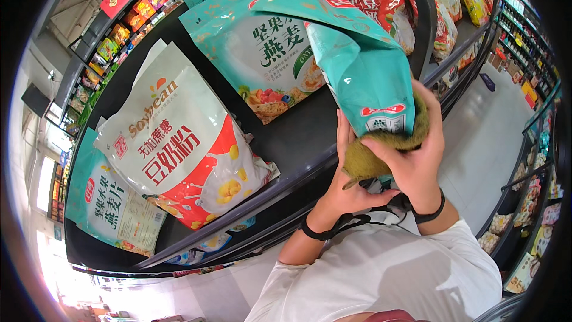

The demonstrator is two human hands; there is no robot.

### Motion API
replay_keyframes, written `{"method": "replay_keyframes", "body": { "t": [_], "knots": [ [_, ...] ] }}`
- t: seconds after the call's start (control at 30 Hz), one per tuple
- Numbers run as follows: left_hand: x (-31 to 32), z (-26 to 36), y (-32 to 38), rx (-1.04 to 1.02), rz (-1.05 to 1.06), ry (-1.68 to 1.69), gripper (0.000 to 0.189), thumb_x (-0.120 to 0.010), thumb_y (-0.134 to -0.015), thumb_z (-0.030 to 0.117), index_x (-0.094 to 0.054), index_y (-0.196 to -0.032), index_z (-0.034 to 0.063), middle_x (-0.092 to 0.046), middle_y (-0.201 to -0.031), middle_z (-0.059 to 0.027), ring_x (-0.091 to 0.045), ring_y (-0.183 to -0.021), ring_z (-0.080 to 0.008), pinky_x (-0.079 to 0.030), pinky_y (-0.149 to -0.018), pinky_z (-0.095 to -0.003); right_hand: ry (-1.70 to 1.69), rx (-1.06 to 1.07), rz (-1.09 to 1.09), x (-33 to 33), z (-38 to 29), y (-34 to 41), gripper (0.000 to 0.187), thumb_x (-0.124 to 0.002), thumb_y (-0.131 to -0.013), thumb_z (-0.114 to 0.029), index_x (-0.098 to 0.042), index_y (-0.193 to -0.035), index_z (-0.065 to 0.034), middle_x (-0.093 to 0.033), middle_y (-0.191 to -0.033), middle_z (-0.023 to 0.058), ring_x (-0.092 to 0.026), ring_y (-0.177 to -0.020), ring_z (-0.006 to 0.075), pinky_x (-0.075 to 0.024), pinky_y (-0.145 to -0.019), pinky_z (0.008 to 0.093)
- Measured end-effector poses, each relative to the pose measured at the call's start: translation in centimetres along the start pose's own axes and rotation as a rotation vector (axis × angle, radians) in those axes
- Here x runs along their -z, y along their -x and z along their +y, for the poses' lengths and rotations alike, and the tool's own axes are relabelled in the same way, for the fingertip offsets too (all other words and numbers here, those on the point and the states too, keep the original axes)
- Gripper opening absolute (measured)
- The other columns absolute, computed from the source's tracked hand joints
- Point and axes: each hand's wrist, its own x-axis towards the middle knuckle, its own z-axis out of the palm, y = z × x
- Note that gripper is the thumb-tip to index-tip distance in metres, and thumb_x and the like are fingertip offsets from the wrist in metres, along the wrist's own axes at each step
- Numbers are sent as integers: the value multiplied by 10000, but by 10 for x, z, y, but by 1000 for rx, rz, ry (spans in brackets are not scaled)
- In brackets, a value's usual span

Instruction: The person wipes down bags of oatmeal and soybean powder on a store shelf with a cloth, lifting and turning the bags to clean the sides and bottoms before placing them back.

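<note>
A teal stand-up bag of oat cereal (371,85) is tilted before me, its printed bottom end facing me. My right hand (418,152) presses a fuzzy olive-green cloth (366,156) around that end, the thumb lying over the cloth. My left hand (342,188) supports the same bag from the left, fingers along its side and thumb pointing right beneath the cloth. Part of the left palm is hidden by the cloth. Behind the held bag, another teal oat bag (268,53) stands upright on the black shelf (299,138).
A white and red soybean powder bag (183,143) leans at the left of the shelf, partly over a teal bag (107,201). A metal rail (250,205) edges the shelf. Red bags (380,0) stand beyond a black divider (429,18). The aisle floor (473,129) lies right.
</note>
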Motion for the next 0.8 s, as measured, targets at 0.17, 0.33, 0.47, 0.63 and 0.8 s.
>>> {"method": "replay_keyframes", "body": {
  "t": [0.17, 0.33, 0.47, 0.63, 0.8],
  "knots": [
    [4, -9, 2, 33, 13, 5, 1071, -891, -648, 299, -333, -1522, 34, 96, -1602, -332, 125, -1486, -494, -55, -1185, -581, 5, 25, 10, -2, -9, -14, 876, -900, -699, -161, -408, -1394, 47, -521, -1330, 140, -545, -1218, 234, -436, -1037, 365],
    [10, -2, -4, -203, 45, -266, 933, -872, -634, 131, -418, -1434, -22, -381, -1458, -215, -368, -1362, -352, -351, -1090, -455, 70, 74, 39, -11, -18, -33, 901, -903, -690, -159, -396, -1407, 44, -511, -1340, 144, -537, -1226, 233, -430, -1040, 362],
    [8, -14, 5, 15, 44, -9, 1080, -885, -640, 306, -319, -1527, 62, 8, -1578, -293, 20, -1456, -484, -97, -1161, -574, 20, 6, 7, -8, -2, -1, 933, -895, -688, -120, -353, -1431, 37, -502, -1343, 152, -537, -1235, 247, -434, -1039, 374],
    [5, -18, 8, 52, 4, -26, 974, -882, -637, 364, -437, -1464, 101, 62, -1609, -320, 86, -1479, -528, -26, -1176, -613, 19, 19, -12, -6, -10, -9, 927, -877, -706, -105, -334, -1443, 44, -499, -1346, 164, -537, -1227, 237, -441, -1032, 372],
    [14, -5, -6, -123, -13, -206, 807, -880, -620, 240, -563, -1331, 30, -257, -1514, -280, -198, -1411, -454, -180, -1145, -542, 1, 85, 49, -15, -15, -32, 896, -878, -714, -101, -361, -1431, 51, -526, -1319, 151, -547, -1205, 225, -433, -1033, 357]
  ]
}}
